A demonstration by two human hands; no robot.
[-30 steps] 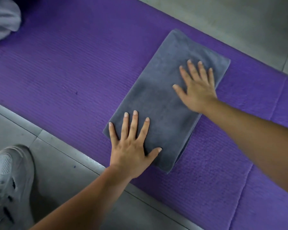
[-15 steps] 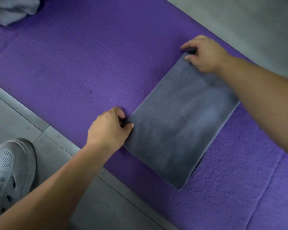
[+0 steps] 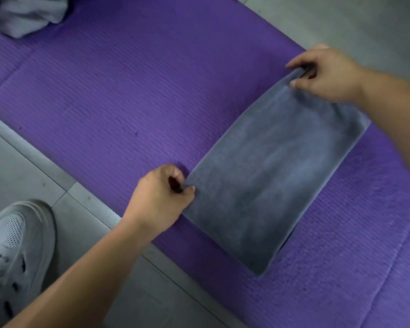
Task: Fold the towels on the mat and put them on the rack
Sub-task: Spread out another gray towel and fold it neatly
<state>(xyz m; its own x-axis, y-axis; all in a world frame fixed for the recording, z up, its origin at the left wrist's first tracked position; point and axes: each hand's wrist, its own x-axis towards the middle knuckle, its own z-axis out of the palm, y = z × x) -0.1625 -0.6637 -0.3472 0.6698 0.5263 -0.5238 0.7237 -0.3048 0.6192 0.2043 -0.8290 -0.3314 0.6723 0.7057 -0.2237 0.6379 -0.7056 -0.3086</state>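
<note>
- Both hands, flat on the towel (image 3: 277,176) a second ago, now grip its left long edge.
- Left hand (image 3: 159,200) pinches the near corner between thumb and curled fingers (image 3: 175,173); right hand (image 3: 329,74) pinches the far corner, lifted slightly.
- Towel lies on the mat (image 3: 128,91), long axis running diagonally from near-left to far-right.
- It is a grey, plush, folded rectangle; the mat is purple ribbed foam.
- Grey floor (image 3: 21,162) tiles and a mesh shoe (image 3: 14,252) lie near-left; a crumpled grey cloth (image 3: 21,13) sits far-left.
</note>
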